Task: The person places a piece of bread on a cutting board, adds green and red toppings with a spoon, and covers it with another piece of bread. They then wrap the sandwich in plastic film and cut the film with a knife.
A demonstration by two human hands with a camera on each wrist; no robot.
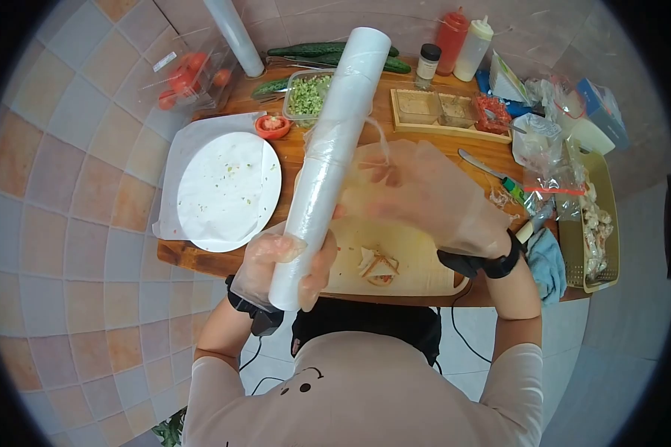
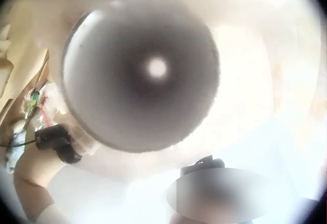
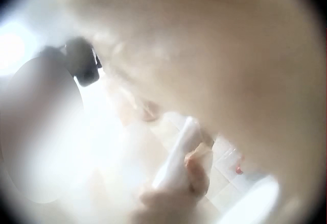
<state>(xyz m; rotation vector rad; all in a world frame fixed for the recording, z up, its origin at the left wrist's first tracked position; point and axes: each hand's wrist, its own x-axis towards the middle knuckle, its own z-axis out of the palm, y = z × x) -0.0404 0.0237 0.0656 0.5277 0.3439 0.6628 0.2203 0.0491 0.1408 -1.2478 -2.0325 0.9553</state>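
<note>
A long roll of clear plastic film (image 1: 326, 141) stands slanted over the board; in the head view the gloved left hand (image 1: 285, 262) grips its lower end, fingers curled round it. The roll's hollow end (image 2: 110, 109) fills much of the left wrist view. To the right of the roll is the gloved right hand (image 1: 432, 195), blurred, its fingertips pointing toward the roll; whether they hold film cannot be told. A cut sandwich (image 1: 380, 267) lies below on a pale cutting board (image 1: 425, 276). The right wrist view shows the left hand (image 3: 198, 170) round the roll (image 3: 178, 155), blurred.
A white plate (image 1: 227, 190) with crumbs lies left, near a cut tomato (image 1: 272, 127) and a tub of chopped greens (image 1: 306, 97). Cucumbers, bottles (image 1: 473, 48) and a wooden condiment tray (image 1: 449, 130) line the back. Right are a knife (image 1: 481, 164), a blue cloth (image 1: 546, 267) and a basket (image 1: 611, 272).
</note>
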